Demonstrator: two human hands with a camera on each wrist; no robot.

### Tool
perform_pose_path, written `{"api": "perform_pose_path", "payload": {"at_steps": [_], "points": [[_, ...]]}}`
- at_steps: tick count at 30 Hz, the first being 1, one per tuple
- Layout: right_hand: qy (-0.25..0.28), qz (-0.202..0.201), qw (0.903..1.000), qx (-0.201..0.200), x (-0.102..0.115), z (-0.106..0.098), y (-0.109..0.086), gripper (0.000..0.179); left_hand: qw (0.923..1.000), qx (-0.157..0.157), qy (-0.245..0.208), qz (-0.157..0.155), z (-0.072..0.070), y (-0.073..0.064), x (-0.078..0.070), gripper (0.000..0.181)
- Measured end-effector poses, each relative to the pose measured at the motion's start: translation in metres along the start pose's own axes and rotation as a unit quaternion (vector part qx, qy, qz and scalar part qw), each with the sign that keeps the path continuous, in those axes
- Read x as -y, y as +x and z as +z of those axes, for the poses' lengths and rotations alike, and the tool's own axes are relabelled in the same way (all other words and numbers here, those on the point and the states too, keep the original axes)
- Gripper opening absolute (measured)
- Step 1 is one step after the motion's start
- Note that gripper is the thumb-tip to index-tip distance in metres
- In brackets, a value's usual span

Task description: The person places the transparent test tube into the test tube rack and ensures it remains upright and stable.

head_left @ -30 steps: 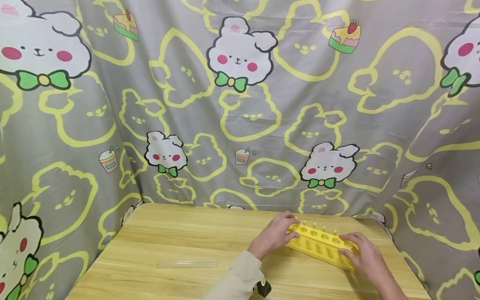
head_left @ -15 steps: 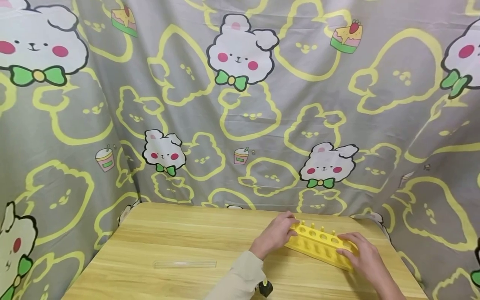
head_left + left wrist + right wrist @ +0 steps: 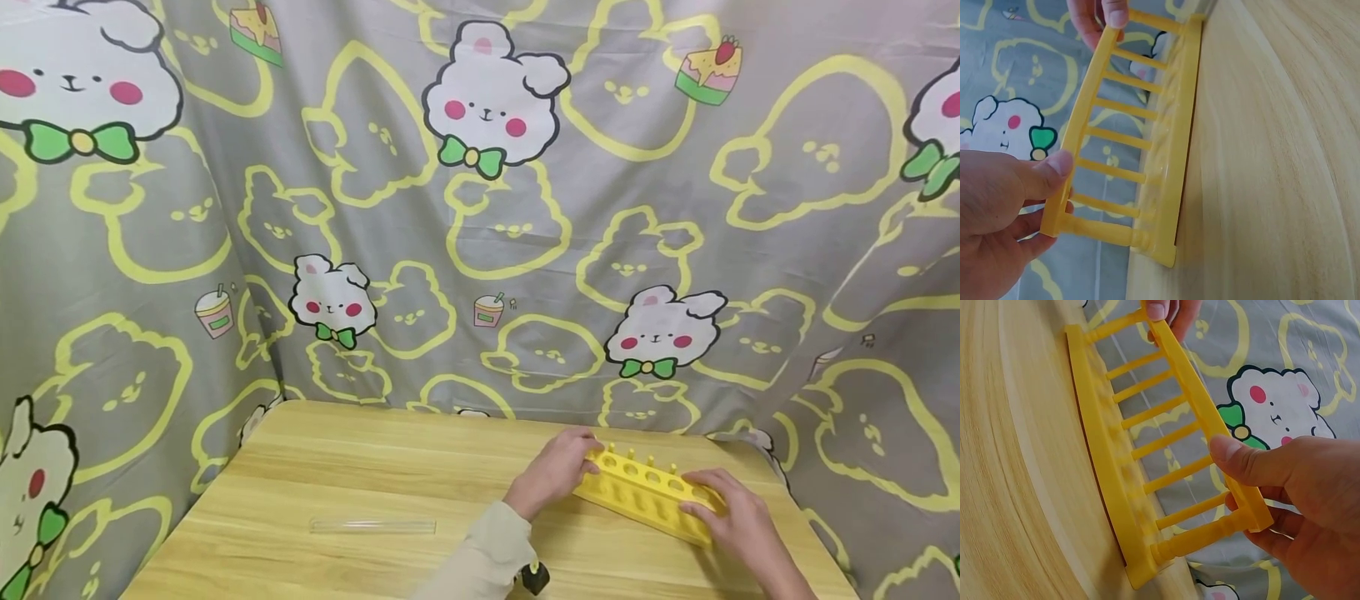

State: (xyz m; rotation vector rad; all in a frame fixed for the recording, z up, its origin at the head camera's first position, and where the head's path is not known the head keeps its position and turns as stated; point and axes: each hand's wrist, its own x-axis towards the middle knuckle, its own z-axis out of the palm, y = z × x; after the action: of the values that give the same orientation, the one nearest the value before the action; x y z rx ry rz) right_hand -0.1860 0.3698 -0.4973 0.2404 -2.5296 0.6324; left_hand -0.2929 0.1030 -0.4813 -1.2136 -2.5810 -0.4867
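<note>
A yellow plastic test tube rack (image 3: 637, 492) stands at the right of the table, set at a slant, with round holes in its top bar and pegs along its far side. My left hand (image 3: 557, 468) grips the left end of the top bar, thumb (image 3: 1054, 167) on the near side and fingers behind. At the other end my right hand (image 3: 738, 512) pinches the same bar the same way, its thumb (image 3: 1229, 453) on the near face. The holes that show hold no tubes. A clear glass test tube (image 3: 372, 527) lies flat on the table, left of the hands.
The wood-grain table (image 3: 337, 467) carries the rack and the tube. A grey curtain (image 3: 525, 250) printed with rabbits hangs close behind the table and along both sides. A small black device (image 3: 534, 577) sits by the left sleeve.
Both hands keep their grip on the rack, which stays in place on the table. Only the head view has shifted slightly.
</note>
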Motion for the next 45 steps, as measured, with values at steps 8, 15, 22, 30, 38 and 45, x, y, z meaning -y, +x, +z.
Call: {"api": "perform_pose_path", "payload": {"at_steps": [8, 15, 22, 30, 38, 45], "points": [[-0.004, 0.014, 0.9999, 0.006, 0.000, -0.002, -0.001, 0.041, 0.9998, -0.008, 0.010, 0.013, 0.001, 0.001, 0.000, 0.030], [-0.005, 0.011, 0.9999, -0.002, 0.003, 0.000, 0.001, 0.041, 1.0000, -0.006, -0.004, -0.006, -0.001, -0.001, 0.000, 0.031], [0.004, 0.014, 0.9999, 0.005, 0.003, 0.002, 0.001, 0.042, 0.9998, -0.007, -0.013, -0.016, 0.001, -0.002, -0.001, 0.031], [-0.004, 0.005, 1.0000, -0.001, 0.005, 0.004, 0.004, 0.043, 0.9992, -0.015, -0.022, -0.029, 0.002, -0.003, 0.001, 0.031], [0.003, 0.002, 1.0000, 0.003, 0.009, 0.006, 0.006, 0.042, 0.9982, -0.014, -0.039, -0.044, 0.000, -0.009, 0.003, 0.032], [0.021, -0.001, 0.9997, 0.010, 0.011, 0.007, 0.010, 0.043, 0.9973, -0.019, -0.052, -0.049, -0.002, -0.010, 0.005, 0.032]]}}
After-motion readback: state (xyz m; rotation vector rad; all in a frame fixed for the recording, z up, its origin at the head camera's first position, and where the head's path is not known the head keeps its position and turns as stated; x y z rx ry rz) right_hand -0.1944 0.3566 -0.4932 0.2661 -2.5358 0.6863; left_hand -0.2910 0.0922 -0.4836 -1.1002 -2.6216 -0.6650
